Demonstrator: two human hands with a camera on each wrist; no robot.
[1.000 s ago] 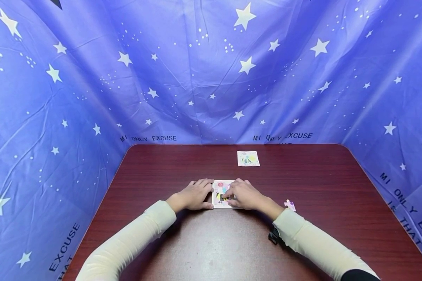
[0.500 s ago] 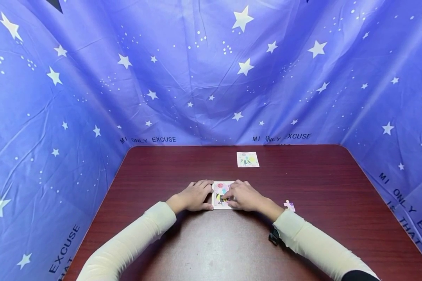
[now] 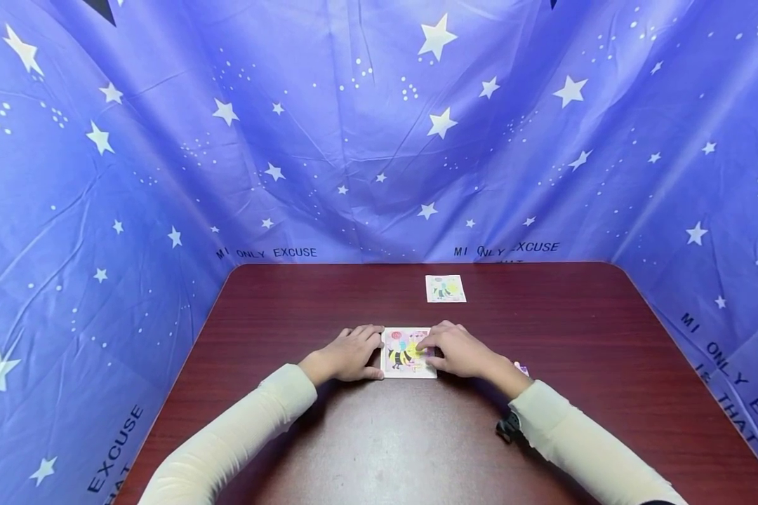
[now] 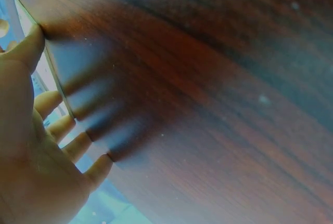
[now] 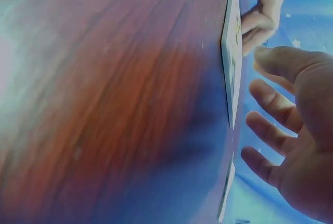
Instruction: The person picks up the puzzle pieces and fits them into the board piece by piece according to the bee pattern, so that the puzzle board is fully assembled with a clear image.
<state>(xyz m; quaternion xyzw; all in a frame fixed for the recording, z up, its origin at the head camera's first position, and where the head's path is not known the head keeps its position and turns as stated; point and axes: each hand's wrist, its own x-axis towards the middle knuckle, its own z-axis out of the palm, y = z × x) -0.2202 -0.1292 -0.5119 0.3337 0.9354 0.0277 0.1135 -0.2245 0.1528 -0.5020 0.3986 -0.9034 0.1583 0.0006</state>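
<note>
A small square jigsaw puzzle (image 3: pixel 404 354) with a bee picture and a white border lies flat on the table. My left hand (image 3: pixel 349 352) rests along its left side; in the left wrist view the thumb (image 4: pixel 31 47) and fingertips reach the puzzle's edge. Over the right edge is my right hand (image 3: pixel 462 352), index fingertip close above the yellow part of the picture. The right wrist view shows its fingers (image 5: pixel 273 102) loosely bent and spread, with nothing between them. A loose purple-and-white puzzle piece (image 3: pixel 521 367) lies partly hidden behind the right forearm.
Farther back on the dark red wooden table (image 3: pixel 303 298) lies a square card (image 3: pixel 445 289) with a similar bee picture. A blue star-printed curtain (image 3: pixel 354 140) surrounds the table's back and sides. A black wrist device (image 3: pixel 507 428) hangs under the right sleeve.
My right hand has drawn back to the right, uncovering more of the bee picture, and its forearm now overlaps the loose piece. The left hand has stayed at the puzzle's left edge.
</note>
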